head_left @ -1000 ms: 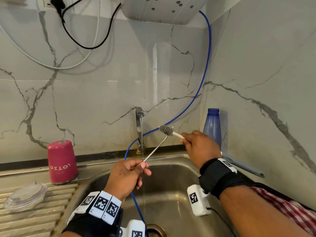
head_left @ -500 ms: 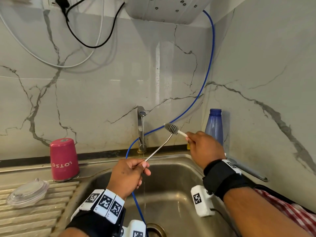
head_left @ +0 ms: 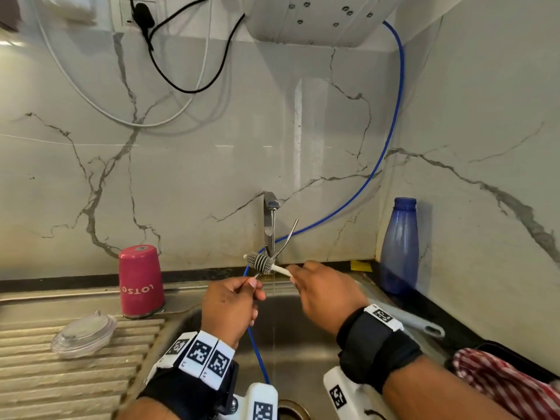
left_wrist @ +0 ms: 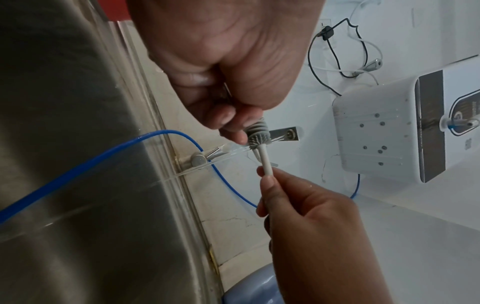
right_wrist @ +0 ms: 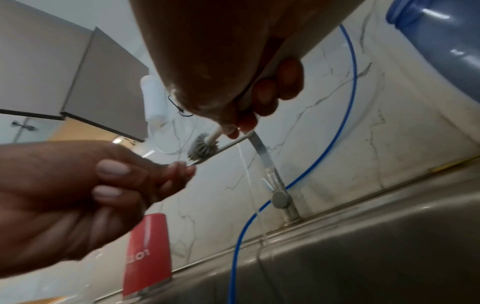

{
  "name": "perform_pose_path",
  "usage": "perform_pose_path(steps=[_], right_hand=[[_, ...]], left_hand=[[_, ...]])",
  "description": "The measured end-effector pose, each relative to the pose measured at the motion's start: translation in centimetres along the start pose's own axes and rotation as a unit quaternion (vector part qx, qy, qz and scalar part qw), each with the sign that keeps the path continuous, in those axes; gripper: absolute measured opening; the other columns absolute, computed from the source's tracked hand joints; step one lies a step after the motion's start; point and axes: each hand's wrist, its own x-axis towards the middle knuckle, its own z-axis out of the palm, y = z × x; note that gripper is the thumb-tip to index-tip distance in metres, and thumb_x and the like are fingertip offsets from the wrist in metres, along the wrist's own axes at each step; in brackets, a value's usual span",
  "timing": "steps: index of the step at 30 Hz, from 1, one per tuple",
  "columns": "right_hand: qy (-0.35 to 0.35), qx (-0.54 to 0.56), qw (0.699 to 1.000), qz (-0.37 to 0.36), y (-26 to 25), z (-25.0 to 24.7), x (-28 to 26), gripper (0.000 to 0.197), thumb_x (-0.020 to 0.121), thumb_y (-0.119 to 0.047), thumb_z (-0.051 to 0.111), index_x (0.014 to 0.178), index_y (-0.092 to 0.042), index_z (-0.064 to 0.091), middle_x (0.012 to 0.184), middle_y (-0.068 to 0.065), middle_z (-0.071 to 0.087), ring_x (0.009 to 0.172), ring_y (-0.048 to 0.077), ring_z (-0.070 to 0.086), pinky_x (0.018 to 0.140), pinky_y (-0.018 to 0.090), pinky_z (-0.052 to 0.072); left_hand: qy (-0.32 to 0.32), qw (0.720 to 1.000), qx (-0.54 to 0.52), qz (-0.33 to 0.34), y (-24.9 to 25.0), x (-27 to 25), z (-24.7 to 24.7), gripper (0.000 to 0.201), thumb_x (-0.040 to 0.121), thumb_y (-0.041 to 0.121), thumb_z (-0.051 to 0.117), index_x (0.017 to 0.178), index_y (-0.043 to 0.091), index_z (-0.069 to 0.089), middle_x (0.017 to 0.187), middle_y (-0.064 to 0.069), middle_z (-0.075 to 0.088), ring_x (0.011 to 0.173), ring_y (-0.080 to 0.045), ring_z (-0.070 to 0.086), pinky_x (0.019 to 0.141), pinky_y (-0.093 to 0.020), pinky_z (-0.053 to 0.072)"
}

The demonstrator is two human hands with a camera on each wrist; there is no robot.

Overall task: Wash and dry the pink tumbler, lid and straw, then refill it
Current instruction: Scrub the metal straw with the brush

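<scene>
My left hand (head_left: 250, 289) pinches the lower end of a bent metal straw (head_left: 288, 236), which rises up and to the right in front of the tap (head_left: 269, 219). My right hand (head_left: 300, 274) grips the white handle of a small grey-bristled brush (head_left: 259, 263). The bristles press against the straw just above my left fingertips. In the right wrist view the brush (right_wrist: 201, 147) lies across the straw (right_wrist: 226, 146). The pink tumbler (head_left: 141, 281) stands upside down left of the sink. The clear lid (head_left: 83, 333) lies on the ribbed draining board (head_left: 45, 383).
A thin stream of water (head_left: 273, 292) runs from the tap into the steel sink (head_left: 303, 347). A blue tube (head_left: 391, 140) hangs down into the sink. A blue bottle (head_left: 400, 247) stands in the right corner. A white-handled utensil (head_left: 418, 324) and red checked cloth (head_left: 500, 383) lie at right.
The brush has slid from the straw's top end down to just above my left fingers. The straw now stands steeper, closer to the tap.
</scene>
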Motion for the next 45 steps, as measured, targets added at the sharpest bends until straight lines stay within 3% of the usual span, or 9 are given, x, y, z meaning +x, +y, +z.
perform_pose_path(steps=[6,10,14,18,23,26,33,41,45], right_hand=[[0.068,0.006,0.998,0.007,5.6,0.2,0.1,0.040,0.091,-0.018,0.056,0.126,-0.034,0.065,0.092,-0.002,0.062,0.087,0.027,0.063,0.076,0.037,0.042],[0.143,-0.008,0.985,0.098,8.6,-0.3,0.0,0.036,0.093,-0.014,0.057,0.120,-0.034,0.067,0.090,-0.005,0.060,0.087,0.023,0.059,0.080,0.037,0.032],[0.193,0.002,0.981,-0.017,5.7,0.3,0.3,0.038,0.081,-0.014,0.062,0.113,-0.034,0.070,0.083,-0.009,0.060,0.081,0.020,0.060,0.076,0.040,0.038],[0.188,0.000,0.977,-0.099,2.9,1.0,0.8,0.034,0.081,-0.023,0.053,0.108,-0.038,0.069,0.078,-0.012,0.059,0.077,0.016,0.060,0.071,0.038,0.036],[0.131,0.009,0.991,0.039,6.6,0.2,0.5,0.043,0.090,-0.013,0.055,0.122,-0.040,0.065,0.094,-0.009,0.060,0.098,0.019,0.057,0.087,0.040,0.030],[0.166,0.026,0.980,0.106,8.2,-0.4,0.0,0.035,0.094,-0.015,0.058,0.119,-0.038,0.067,0.090,-0.007,0.059,0.095,0.022,0.057,0.085,0.039,0.029],[0.176,-0.007,0.980,-0.088,2.5,0.9,0.7,0.036,0.080,-0.024,0.057,0.109,-0.042,0.069,0.080,-0.014,0.059,0.082,0.015,0.058,0.076,0.038,0.033],[0.154,-0.036,0.982,0.103,7.4,-1.2,-0.5,0.036,0.096,-0.022,0.053,0.122,-0.045,0.062,0.095,-0.013,0.058,0.100,0.015,0.053,0.093,0.043,0.025],[0.224,-0.008,0.974,0.026,5.5,-0.4,-0.1,0.034,0.085,-0.020,0.062,0.111,-0.041,0.067,0.081,-0.014,0.058,0.083,0.016,0.057,0.080,0.039,0.025]], left_hand=[[-0.038,0.999,0.008,-0.009,0.4,-1.0,1.4,0.024,0.103,0.011,0.052,0.092,0.004,0.072,0.069,-0.005,0.070,0.040,-0.008,0.048,0.039,-0.020,0.039],[-0.034,0.999,0.019,-0.010,0.3,-1.1,0.9,0.024,0.103,0.010,0.052,0.092,0.005,0.073,0.071,-0.006,0.072,0.042,-0.008,0.050,0.039,-0.018,0.040],[-0.052,0.998,0.043,0.004,0.0,-0.9,0.5,0.020,0.103,0.014,0.055,0.100,0.010,0.075,0.079,-0.002,0.078,0.056,-0.016,0.061,0.053,-0.019,0.051],[-0.073,0.997,-0.019,0.002,0.6,-1.2,0.9,0.021,0.103,0.011,0.052,0.103,0.008,0.073,0.084,-0.010,0.078,0.056,-0.009,0.065,0.050,-0.010,0.046],[-0.080,0.996,-0.035,-0.010,0.5,-1.3,0.6,0.022,0.102,0.009,0.054,0.100,0.004,0.075,0.080,-0.013,0.077,0.060,-0.015,0.067,0.057,-0.016,0.054],[-0.068,0.996,-0.043,-0.027,-0.1,-1.0,0.5,0.021,0.102,0.007,0.055,0.096,0.004,0.075,0.078,-0.014,0.077,0.060,-0.017,0.066,0.058,-0.018,0.056],[-0.073,0.995,-0.065,-0.016,0.0,-1.0,0.6,0.020,0.100,0.003,0.056,0.102,-0.005,0.074,0.087,-0.020,0.076,0.058,-0.011,0.068,0.054,-0.016,0.053],[-0.047,0.997,-0.062,-0.021,0.3,-0.3,-1.1,0.020,0.101,0.008,0.056,0.101,0.001,0.074,0.088,-0.018,0.077,0.057,-0.012,0.067,0.048,-0.012,0.048],[-0.067,0.997,-0.044,-0.013,-0.5,0.0,-0.8,0.019,0.100,0.006,0.057,0.101,0.000,0.074,0.082,-0.015,0.077,0.062,-0.014,0.070,0.057,-0.018,0.055]])
